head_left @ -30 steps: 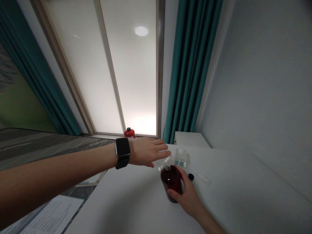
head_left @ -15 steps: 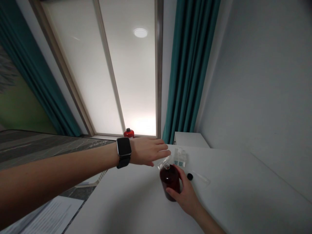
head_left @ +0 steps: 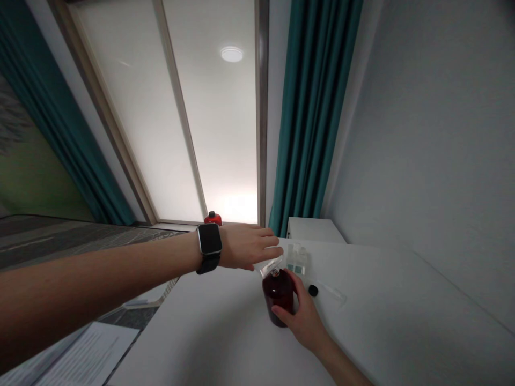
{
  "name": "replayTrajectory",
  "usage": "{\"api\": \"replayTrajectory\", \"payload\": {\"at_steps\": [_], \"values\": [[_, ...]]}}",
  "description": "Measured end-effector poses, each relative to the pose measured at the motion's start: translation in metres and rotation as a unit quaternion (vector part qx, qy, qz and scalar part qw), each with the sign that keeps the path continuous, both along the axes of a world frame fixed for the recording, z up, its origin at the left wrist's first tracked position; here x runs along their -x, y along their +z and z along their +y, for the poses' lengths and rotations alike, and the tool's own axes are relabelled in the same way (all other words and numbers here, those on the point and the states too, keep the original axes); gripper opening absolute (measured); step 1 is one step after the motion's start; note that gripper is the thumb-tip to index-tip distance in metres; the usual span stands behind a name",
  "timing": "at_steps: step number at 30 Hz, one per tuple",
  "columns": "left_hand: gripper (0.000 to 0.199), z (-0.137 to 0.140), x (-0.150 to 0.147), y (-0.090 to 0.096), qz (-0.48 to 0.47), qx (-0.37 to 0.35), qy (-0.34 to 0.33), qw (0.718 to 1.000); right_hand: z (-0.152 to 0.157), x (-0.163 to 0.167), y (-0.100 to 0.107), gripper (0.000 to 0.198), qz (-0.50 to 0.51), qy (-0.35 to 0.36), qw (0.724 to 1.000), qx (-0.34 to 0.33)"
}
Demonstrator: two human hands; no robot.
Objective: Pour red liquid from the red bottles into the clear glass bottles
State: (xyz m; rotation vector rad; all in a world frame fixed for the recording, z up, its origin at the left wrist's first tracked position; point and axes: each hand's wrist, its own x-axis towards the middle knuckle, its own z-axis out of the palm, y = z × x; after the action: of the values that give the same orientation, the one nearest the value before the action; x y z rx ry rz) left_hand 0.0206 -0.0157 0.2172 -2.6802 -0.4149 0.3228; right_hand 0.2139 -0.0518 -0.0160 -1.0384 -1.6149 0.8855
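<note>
My right hand (head_left: 301, 316) is wrapped round a dark red-brown bottle (head_left: 277, 295), thumb at the front and fingers behind. The bottle stands on a white table (head_left: 233, 348), its neck uncapped. Above and behind it my left hand (head_left: 251, 246), with a black watch on the wrist, stretches palm down with the fingers apart. A clear plastic piece (head_left: 270, 266) lies by the bottle's neck, just under the left fingers; whether they touch cannot be made out. Right of the bottle is a small black cap (head_left: 313, 290), and beside it a clear thin tube-like piece (head_left: 333, 292).
Behind the bottle lies a clear plastic item (head_left: 296, 260) with bluish parts. A red bottle with a black cap (head_left: 213, 218) stands beyond my left wrist. Printed papers (head_left: 88, 354) are at the lower left. A white cabinet (head_left: 316, 230) stands past the table's far edge.
My left hand has shifted slightly to the right and up. The right hand and the bottle appear a touch farther up and left, with the grip unchanged.
</note>
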Motion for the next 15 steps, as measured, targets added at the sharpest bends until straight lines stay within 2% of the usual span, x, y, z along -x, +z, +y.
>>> {"api": "replayTrajectory", "payload": {"at_steps": [5,15], "values": [[0.067,0.0025,-0.0001,-0.001,-0.021,0.004,-0.017,1.0,0.0001,0.0003,-0.0005,0.076,0.004,-0.003,1.0,-0.001],[0.064,-0.0004,-0.0055,0.0004,0.005,0.002,-0.002,1.0,0.0006,0.0007,0.0009,0.074,0.011,-0.002,1.0,0.009]]}}
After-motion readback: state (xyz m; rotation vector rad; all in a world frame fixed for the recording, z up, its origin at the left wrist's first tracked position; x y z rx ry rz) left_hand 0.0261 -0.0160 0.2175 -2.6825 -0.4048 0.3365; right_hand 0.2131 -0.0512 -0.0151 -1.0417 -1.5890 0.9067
